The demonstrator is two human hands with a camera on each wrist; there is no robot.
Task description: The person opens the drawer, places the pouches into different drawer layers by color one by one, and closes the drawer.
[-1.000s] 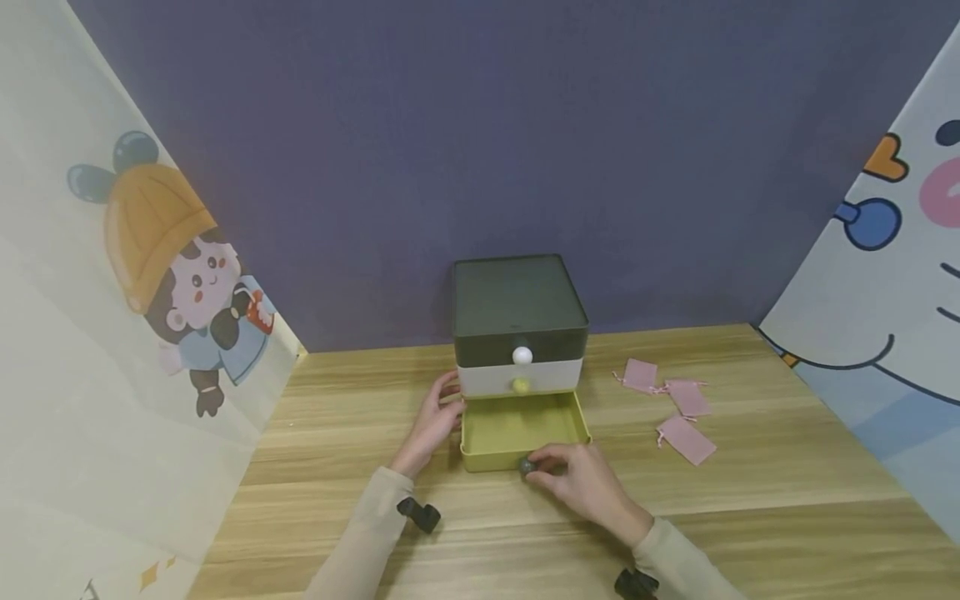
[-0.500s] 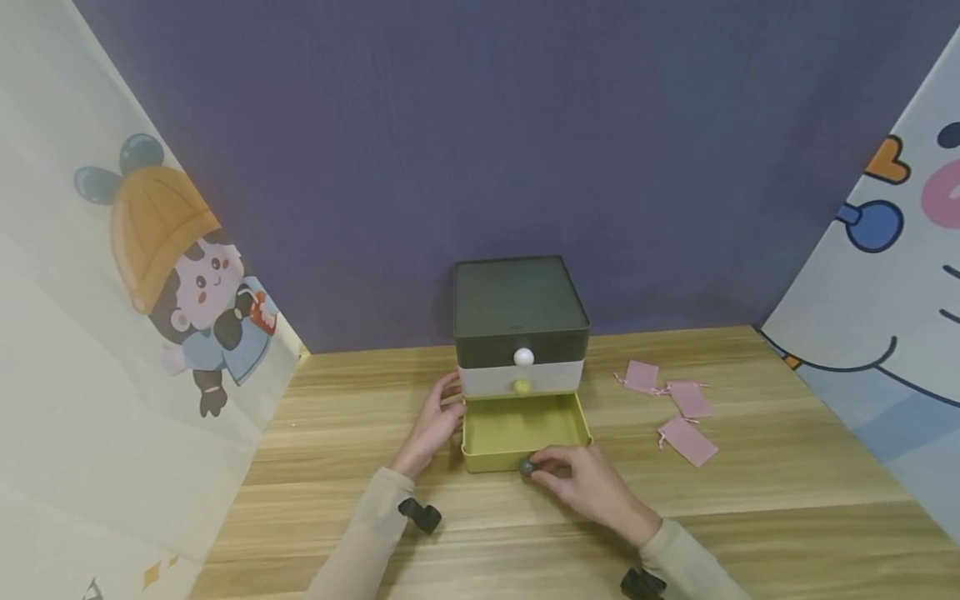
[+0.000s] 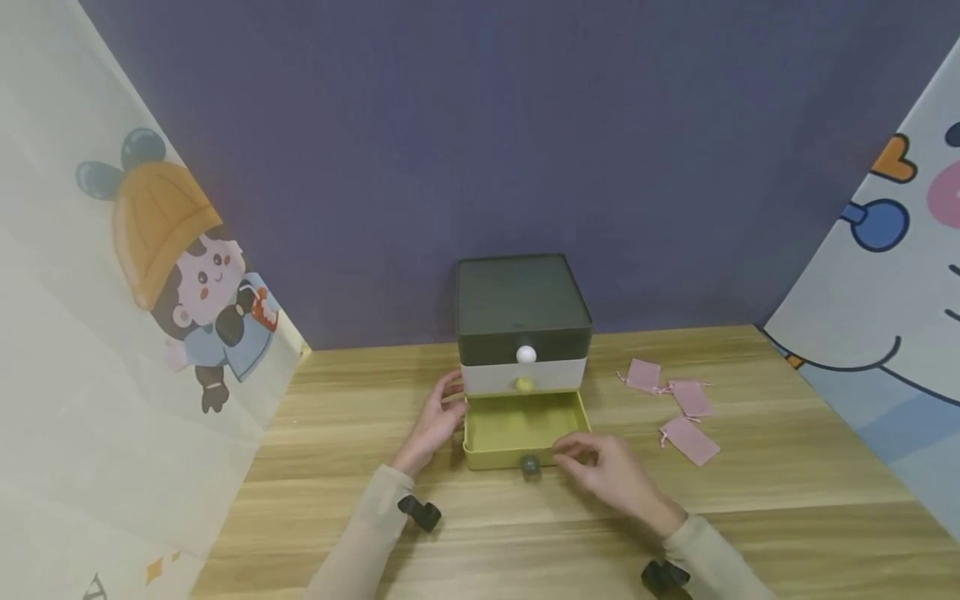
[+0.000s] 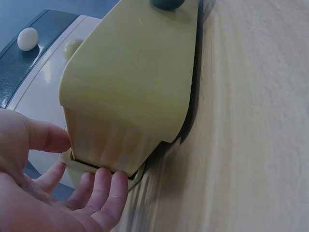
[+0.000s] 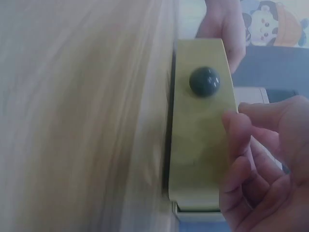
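Observation:
A small three-tier drawer box (image 3: pixel 525 292) has a dark top tier, a white middle and a yellow-green bottom. Its bottom drawer (image 3: pixel 495 458) is pulled out, and a dark round knob (image 3: pixel 530 465) sits on the drawer front. My left hand (image 3: pixel 435 421) rests against the box's left side, fingers relaxed; in the left wrist view its fingertips (image 4: pixel 118 181) touch the lower edge near the drawer's side. My right hand (image 3: pixel 611 475) is off the knob, to its right, with loosely bent fingers beside the drawer's front corner and nothing held.
Three pink drawstring pouches (image 3: pixel 690 440) lie on the wooden table (image 3: pixel 787 467) to the right of the box. A dark blue panel (image 3: pixel 525 150) stands behind, with cartoon-printed panels at both sides.
My right hand has let go of the dark knob and shifted right along the drawer front. The left hand stays at the box's side, and the drawer remains pulled out.

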